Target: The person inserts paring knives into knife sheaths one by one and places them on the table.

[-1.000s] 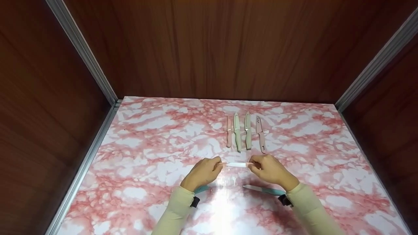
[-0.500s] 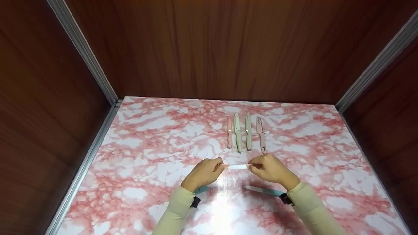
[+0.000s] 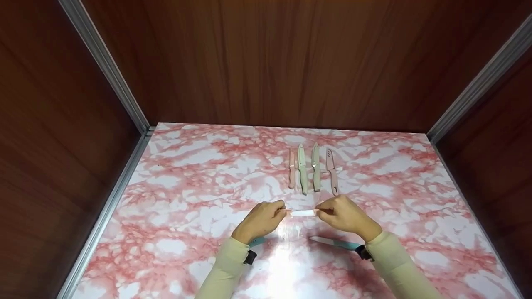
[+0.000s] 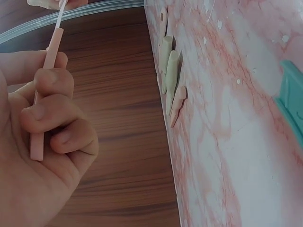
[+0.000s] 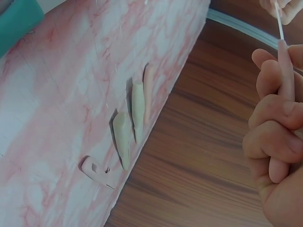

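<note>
In the head view my left hand [image 3: 262,220] and right hand [image 3: 341,214] face each other above the table. My left fingers curl round a slim pink knife sheath [image 4: 53,47], seen edge-on in the left wrist view. My right hand grips the pink handle [image 5: 285,71] of a knife whose white blade [image 3: 303,213] points left. The blade tip meets the sheath's mouth; how far it is inside, I cannot tell. Below my left wrist lies a teal sheath [image 3: 258,241], partly hidden. Below my right hand lies a teal-handled knife [image 3: 338,243], its pale blade bare.
Beyond my hands several knives lie in a row: a pink one [image 3: 292,168], two light green ones [image 3: 303,170] [image 3: 316,168] and a pink one with a slotted cover [image 3: 332,172]. Wooden panels [image 3: 266,62] enclose the marbled table [image 3: 187,199] at back and sides.
My left hand has shifted slightly to the right, closing the gap between the pink sheath and the blade tip. The blade has tilted a little; the other knives stay where they were.
</note>
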Motion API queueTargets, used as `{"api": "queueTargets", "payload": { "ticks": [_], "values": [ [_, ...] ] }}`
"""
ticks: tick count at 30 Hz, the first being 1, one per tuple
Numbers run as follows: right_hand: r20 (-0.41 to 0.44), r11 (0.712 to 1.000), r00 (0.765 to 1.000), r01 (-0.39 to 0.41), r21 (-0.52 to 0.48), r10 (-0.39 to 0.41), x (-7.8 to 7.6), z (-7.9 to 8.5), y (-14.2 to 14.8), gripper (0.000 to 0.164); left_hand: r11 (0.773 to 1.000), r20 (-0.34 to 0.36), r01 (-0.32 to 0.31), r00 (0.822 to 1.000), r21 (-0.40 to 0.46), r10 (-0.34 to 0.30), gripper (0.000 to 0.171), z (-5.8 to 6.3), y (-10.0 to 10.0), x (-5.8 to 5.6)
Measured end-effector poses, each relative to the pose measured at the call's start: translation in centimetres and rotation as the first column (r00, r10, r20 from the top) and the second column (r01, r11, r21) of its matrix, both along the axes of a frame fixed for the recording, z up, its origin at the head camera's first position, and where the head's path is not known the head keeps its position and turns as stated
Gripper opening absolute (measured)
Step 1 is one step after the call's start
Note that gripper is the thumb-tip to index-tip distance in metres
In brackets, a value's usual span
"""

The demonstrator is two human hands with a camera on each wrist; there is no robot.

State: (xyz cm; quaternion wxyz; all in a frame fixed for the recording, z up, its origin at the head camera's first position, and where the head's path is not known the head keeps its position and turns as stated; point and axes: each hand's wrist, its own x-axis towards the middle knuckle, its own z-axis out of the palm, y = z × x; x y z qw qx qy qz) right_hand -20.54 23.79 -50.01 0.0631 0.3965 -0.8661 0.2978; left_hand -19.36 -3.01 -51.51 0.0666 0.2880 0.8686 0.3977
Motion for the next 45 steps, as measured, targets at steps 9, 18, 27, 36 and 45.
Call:
{"api": "queueTargets", "payload": {
  "ticks": [9,18,27,36,45],
  "values": [
    [0.0,1.0,1.0,-0.006,-0.012,0.006,-0.1,-0.1,-0.1,0.013,1.0,-0.013,0.017,1.0,-0.008,-0.017,0.026,0.2,0.1,0.0],
    [0.009,1.0,1.0,-0.02,-0.01,0.02,0.1,-0.1,-0.4,0.018,0.999,-0.013,0.035,0.999,-0.015,-0.035,0.025,0.1,0.4,0.0],
    [0.027,1.0,0.999,-0.02,-0.004,0.02,0.1,0.0,-0.6,0.019,0.999,-0.064,0.035,0.997,-0.012,-0.036,0.023,0.1,0.5,0.0],
    [0.013,1.0,1.0,-0.025,-0.001,0.025,0.2,-0.2,-0.9,0.022,1.0,-0.06,0.031,0.998,-0.006,-0.031,0.022,-0.1,0.7,0.1],
    [0.029,1.0,1.0,0.004,0.019,-0.004,0.3,-0.2,-1.0,0.013,1.0,-0.028,0.027,0.999,0.006,-0.027,0.022,-0.1,0.8,0.2]
  ]
}}
